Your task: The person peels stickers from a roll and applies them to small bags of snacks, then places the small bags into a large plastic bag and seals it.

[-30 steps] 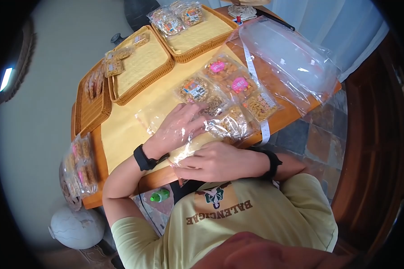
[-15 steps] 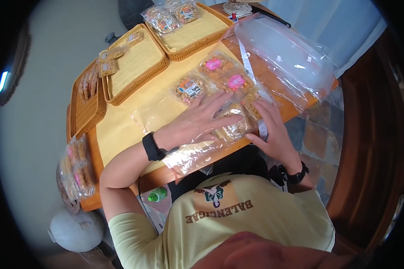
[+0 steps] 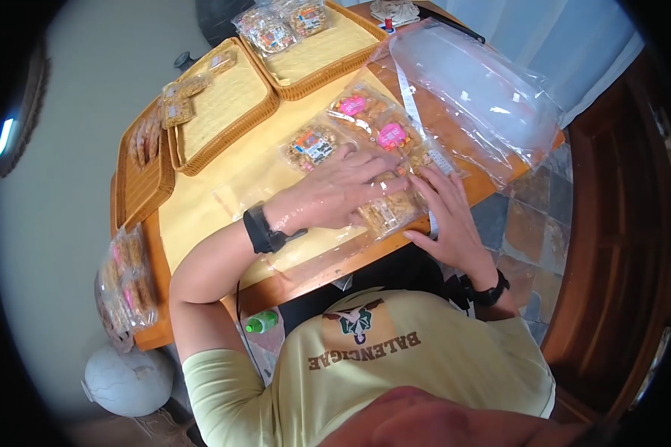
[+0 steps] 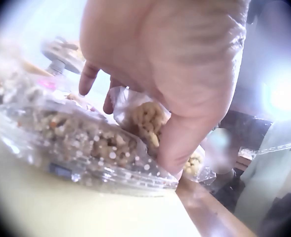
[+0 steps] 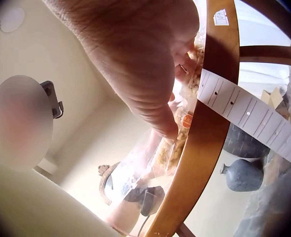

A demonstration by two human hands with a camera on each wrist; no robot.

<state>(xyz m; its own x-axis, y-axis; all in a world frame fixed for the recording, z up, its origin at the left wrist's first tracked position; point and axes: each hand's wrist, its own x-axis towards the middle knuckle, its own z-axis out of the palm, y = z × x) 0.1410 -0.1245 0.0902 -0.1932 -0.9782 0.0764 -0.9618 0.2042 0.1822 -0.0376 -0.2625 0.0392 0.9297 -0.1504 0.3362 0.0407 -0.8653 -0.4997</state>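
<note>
A clear plastic bag [image 3: 317, 249] lies along the table's near edge with several snack packs in it. A round pack [image 3: 311, 145] has an orange and blue label; farther right, pink labels mark two packs [image 3: 393, 136]. My left hand [image 3: 339, 186] rests spread across the middle packs, covering part of them. In the left wrist view its thumb [image 4: 177, 143] touches a clear-wrapped pack of pale clusters [image 4: 86, 138]. Straight fingers of my right hand [image 3: 451, 220] lie on the right-hand packs, beside a golden pack [image 3: 388, 214] near the edge.
Wicker trays [image 3: 265, 115] with packs stand at the back left. Flat clear bags [image 3: 477, 89] lie at the right, beside a white marked strip [image 3: 408, 97] that hangs over the edge. More bagged packs [image 3: 133, 279] sit at the left corner.
My right hand has moved from the bag's near left end to the packs at the right. The left hand has shifted right over the packs, its fingers now slightly more bent.
</note>
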